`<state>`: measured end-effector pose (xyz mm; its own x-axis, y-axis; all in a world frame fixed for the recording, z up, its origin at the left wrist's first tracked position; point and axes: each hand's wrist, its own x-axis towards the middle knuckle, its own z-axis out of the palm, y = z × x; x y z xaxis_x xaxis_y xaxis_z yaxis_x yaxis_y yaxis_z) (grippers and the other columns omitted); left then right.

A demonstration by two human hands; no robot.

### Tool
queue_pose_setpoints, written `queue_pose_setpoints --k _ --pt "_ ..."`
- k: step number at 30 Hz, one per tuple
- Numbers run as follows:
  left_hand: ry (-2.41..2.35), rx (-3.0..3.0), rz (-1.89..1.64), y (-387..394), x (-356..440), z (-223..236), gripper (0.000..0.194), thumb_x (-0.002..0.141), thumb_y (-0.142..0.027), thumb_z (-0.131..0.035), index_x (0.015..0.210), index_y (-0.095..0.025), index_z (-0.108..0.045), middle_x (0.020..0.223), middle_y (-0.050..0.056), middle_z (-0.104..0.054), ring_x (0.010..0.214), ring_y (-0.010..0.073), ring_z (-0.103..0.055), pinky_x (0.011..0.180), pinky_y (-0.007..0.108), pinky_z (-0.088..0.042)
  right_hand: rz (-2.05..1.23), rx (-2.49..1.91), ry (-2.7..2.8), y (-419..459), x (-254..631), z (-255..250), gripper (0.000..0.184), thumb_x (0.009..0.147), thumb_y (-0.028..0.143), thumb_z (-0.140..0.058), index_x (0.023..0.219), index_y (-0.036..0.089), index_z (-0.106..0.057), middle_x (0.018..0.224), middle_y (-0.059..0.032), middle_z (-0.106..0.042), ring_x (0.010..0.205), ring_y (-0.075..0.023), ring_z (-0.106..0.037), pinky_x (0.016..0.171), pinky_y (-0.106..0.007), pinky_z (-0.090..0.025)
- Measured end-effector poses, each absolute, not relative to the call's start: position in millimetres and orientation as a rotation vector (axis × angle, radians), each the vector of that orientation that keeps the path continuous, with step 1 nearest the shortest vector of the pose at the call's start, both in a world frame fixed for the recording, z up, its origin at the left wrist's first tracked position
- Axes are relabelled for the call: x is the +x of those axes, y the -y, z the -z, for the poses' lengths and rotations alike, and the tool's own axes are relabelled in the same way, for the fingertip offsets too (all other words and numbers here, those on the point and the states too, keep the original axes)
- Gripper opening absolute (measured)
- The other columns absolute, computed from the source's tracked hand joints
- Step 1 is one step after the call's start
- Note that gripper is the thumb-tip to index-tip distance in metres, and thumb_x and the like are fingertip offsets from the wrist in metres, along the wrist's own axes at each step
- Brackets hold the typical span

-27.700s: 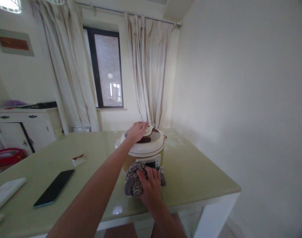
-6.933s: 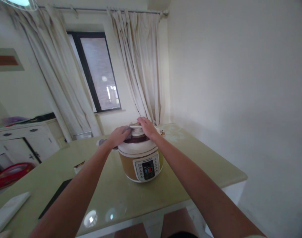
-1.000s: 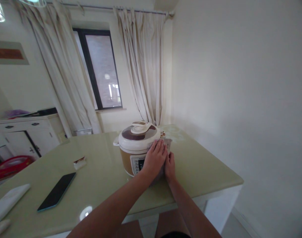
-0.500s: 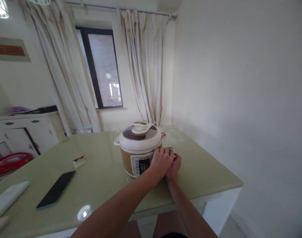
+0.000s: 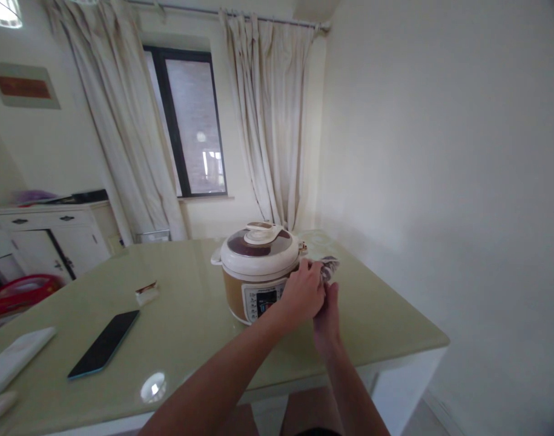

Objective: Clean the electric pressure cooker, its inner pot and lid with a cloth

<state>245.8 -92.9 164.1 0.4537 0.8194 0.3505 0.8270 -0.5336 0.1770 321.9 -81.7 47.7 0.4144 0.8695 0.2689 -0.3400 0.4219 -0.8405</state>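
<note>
Partly within hands (image 5: pixel 305 289) (image 5: pixel 327 315), cloth (image 5: pixel 330 267) (patterned)

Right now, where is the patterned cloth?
In the head view, the patterned cloth is right of the electric pressure cooker, bunched at the left hand and right hand.

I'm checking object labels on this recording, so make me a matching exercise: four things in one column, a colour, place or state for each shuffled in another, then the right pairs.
Things
1. cooker
2. cloth
3. phone
4. tub

Descriptions
A. red, at the far left
B. black, lying flat on the table
C. white top, gold-brown sides
D. patterned, bunched up

Pairs: 1-C; 2-D; 3-B; 4-A
</note>
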Motion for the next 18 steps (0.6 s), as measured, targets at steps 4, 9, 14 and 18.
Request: queue_pose_setpoints --k 4,9,14,18 --pt "1.26 -3.023 0.831 85.3 245.1 -156.8 0.059 0.095 -0.02 -0.049 0.153 -0.018 -0.05 0.15 0.015 -0.061 0.136 0.0275 -0.059 0.116 0.042 -0.049 -1.093 -0.639 0.643 90.9 328.2 -65.9 0.067 0.089 0.072 -0.06 0.135 0.024 -0.065 0.128 -0.0076 -0.074 0.115 -0.0271 -0.071 0.093 -0.04 -0.058" --pt "1.15 -3.086 0.879 68.6 225.7 -181.5 0.044 0.087 -0.022 -0.056 0.127 -0.022 -0.075 0.123 0.01 -0.078 0.113 0.0276 -0.071 0.105 0.04 -0.054 -0.745 -0.82 0.622 76.4 326.2 -64.1 0.071 0.081 0.057 -0.078 0.14 0.024 -0.058 0.132 -0.0084 -0.071 0.114 -0.0267 -0.069 0.096 -0.041 -0.056" --pt "1.417 -2.425 1.21 33.4 176.7 -233.0 0.029 0.096 -0.027 -0.05 0.103 -0.021 -0.078 0.106 0.009 -0.078 0.1 0.0254 -0.07 0.095 0.038 -0.053 -0.576 -0.98 0.963 36.8 330.0 -72.2 0.065 0.081 0.059 -0.076 0.132 0.021 -0.062 0.132 -0.0105 -0.07 0.122 -0.0271 -0.064 0.109 -0.043 -0.048" --pt "1.459 -2.146 1.141 -6.3 137.3 -240.7 0.034 0.098 -0.035 -0.054 0.123 -0.022 -0.073 0.128 0.014 -0.071 0.123 0.0331 -0.061 0.106 0.045 -0.046 -0.648 -1.038 1.133 22.0 338.5 -69.5 0.063 0.088 0.062 -0.065 0.135 0.021 -0.058 0.126 -0.0109 -0.073 0.117 -0.0278 -0.067 0.108 -0.045 -0.049"
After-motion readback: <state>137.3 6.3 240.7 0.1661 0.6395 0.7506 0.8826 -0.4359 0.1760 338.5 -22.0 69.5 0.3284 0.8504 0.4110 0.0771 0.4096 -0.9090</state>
